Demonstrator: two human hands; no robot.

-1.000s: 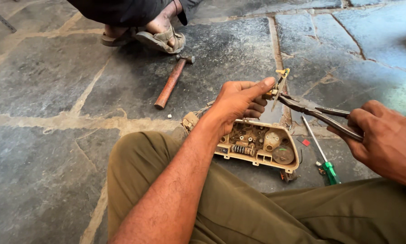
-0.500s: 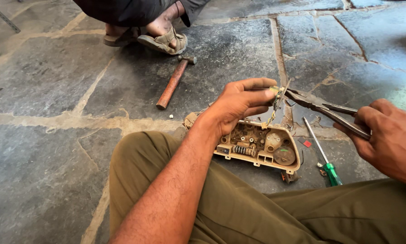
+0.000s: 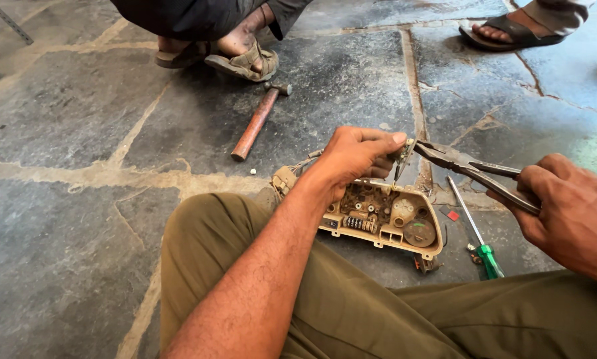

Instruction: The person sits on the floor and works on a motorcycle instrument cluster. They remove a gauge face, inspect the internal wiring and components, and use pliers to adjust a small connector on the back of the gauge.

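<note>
My left hand (image 3: 358, 156) pinches a small thin metal part (image 3: 401, 158) above a dirty beige instrument housing (image 3: 383, 217) with gears and dials, which rests against my olive-trousered leg. My right hand (image 3: 568, 209) grips the handles of dark pliers (image 3: 475, 171); their jaws point left and sit right at the small part. I cannot tell whether the jaws bite it.
A hammer with a reddish wooden handle (image 3: 257, 123) lies on the stone floor beyond the housing. A green-handled screwdriver (image 3: 478, 233) lies to the right of it. Another person's sandalled feet (image 3: 242, 60) are at the top, one more sandalled foot (image 3: 508, 30) at top right.
The small part in my left hand has been lowered closer to the housing. The pliers followed it, and their jaws stay at the part.
</note>
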